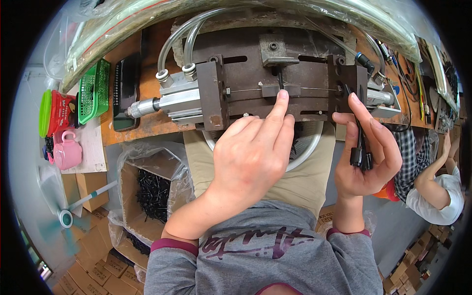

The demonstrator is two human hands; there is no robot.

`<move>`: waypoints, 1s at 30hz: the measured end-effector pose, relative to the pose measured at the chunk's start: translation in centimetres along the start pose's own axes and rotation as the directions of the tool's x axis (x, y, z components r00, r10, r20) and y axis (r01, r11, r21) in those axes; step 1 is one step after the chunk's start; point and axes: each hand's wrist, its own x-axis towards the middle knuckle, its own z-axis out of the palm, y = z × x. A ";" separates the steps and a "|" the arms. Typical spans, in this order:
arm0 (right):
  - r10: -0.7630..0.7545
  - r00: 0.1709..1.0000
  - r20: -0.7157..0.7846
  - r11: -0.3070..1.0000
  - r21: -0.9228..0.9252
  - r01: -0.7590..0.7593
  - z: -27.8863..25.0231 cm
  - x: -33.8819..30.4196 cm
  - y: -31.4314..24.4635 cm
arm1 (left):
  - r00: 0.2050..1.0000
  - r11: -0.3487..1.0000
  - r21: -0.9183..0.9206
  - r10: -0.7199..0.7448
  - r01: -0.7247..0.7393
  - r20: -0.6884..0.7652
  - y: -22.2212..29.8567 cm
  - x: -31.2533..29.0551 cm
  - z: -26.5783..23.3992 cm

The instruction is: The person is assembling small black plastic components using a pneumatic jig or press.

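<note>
My left hand (253, 152) reaches over the front of a dark metal fixture (309, 69). Its index finger is stretched out, the tip on a thin black rod-like part (280, 78) that stands in the small block at the fixture's middle. The other fingers are partly bent, and the thumb is hidden. To the right, my right hand (368, 152) is closed around several slim black plastic pieces (361, 142) with wider ends, palm turned up. Its fingertips are beside the fixture's right upright plate (346, 91).
Pneumatic cylinders (184, 102) with clear hoses flank the fixture. An open, bag-lined carton (152, 189) of black parts stands at lower left. Further left are a green basket (93, 91), a pink cup (67, 151) and a small fan (65, 219). Another person (437, 196) sits at right.
</note>
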 end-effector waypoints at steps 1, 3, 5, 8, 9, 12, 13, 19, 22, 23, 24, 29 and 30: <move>0.008 1.000 -0.004 1.000 -0.001 -0.008 0.0 -0.1 0.0 | 1.000 1.000 0.001 -0.011 0.011 0.012 0.1 0.0 -0.1; 0.006 1.000 -0.013 1.000 -0.026 -0.006 0.0 -0.1 0.0 | 0.999 0.999 -0.014 -0.029 0.029 0.037 0.3 0.2 -0.4; 0.009 1.000 -0.013 0.999 -0.037 -0.010 0.1 -0.1 -0.1 | 0.997 0.998 -0.044 -0.043 0.046 0.066 0.2 0.3 -0.8; -0.013 1.000 0.011 1.000 -0.023 0.013 0.7 -0.4 -0.4 | 0.997 0.855 -0.516 -0.072 0.052 -0.018 0.5 0.2 -1.1; -0.024 0.999 0.029 1.000 0.000 0.024 1.1 -0.1 -0.7 | 0.998 0.825 -0.565 -0.060 0.029 -0.037 0.7 0.1 -1.4; -0.024 0.995 0.093 0.999 0.036 0.021 1.3 0.5 -1.9 | 0.997 0.735 -0.678 -0.042 -0.017 -0.069 1.2 0.0 -1.8; -0.032 0.997 0.068 0.999 0.018 0.031 1.4 0.6 -1.8 | 0.997 0.757 -0.653 -0.044 -0.006 -0.060 1.2 0.0 -2.0; 0.072 0.995 -0.072 0.997 -0.012 -0.073 0.4 0.1 -0.5 | 0.998 0.959 -0.281 -0.039 0.022 -0.057 0.0 -0.6 -1.6; 0.085 0.993 -0.085 0.994 0.079 -0.078 0.7 0.0 -0.8 | 1.000 0.991 -0.133 -0.012 0.008 -0.027 0.0 -0.5 -0.3; 0.073 0.994 -0.087 0.990 0.126 -0.062 0.7 0.0 -0.8 | 1.000 0.996 -0.094 0.002 -0.003 -0.013 0.1 -0.3 -0.1; 0.059 0.994 -0.087 0.984 0.172 -0.043 0.8 0.1 -0.9 | 1.000 0.998 -0.054 0.013 -0.013 -0.002 0.1 -0.2 0.0; 0.116 0.991 -0.074 0.922 0.379 -0.079 0.0 -0.7 -0.6 | 0.999 0.999 -0.042 -0.019 0.020 0.035 0.0 0.3 -0.5; 0.138 0.988 -0.070 0.917 0.387 -0.101 -0.1 -0.9 -0.7 | 0.999 0.999 -0.052 -0.010 0.011 0.031 -0.1 0.2 -0.4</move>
